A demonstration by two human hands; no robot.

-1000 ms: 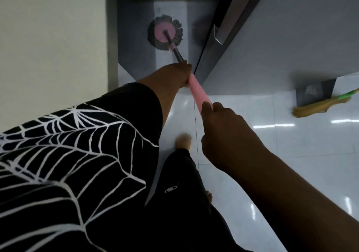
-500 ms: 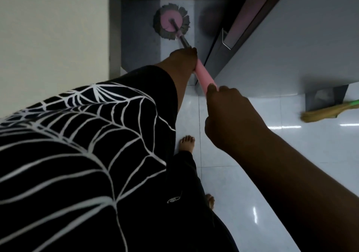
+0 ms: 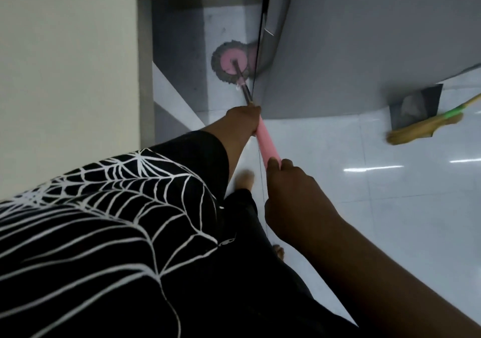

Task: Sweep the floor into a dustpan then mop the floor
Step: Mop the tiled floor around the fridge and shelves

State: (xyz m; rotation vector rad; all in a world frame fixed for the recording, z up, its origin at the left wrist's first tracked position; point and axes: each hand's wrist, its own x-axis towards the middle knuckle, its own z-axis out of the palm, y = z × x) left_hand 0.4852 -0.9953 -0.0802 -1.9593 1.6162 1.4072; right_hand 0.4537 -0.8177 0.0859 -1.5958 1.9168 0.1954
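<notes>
Glossy white floor tiles (image 3: 390, 220) narrow into a grey strip between a cream wall (image 3: 65, 64) and a grey appliance (image 3: 364, 38), where the round pink mop head (image 3: 230, 62) now sits against the appliance's edge, having shifted over from mid-strip. Left hand (image 3: 243, 121) ahead and right hand (image 3: 289, 181) behind both curl their fingers tightly round the pink mop handle (image 3: 266, 145). Broom (image 3: 426, 126) and dustpan (image 3: 432, 98) lie well apart at right, so sweeping looks finished and mopping underway.

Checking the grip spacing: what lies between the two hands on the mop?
Head view: only a bare stretch of pink mop handle runs between left hand and right hand.
</notes>
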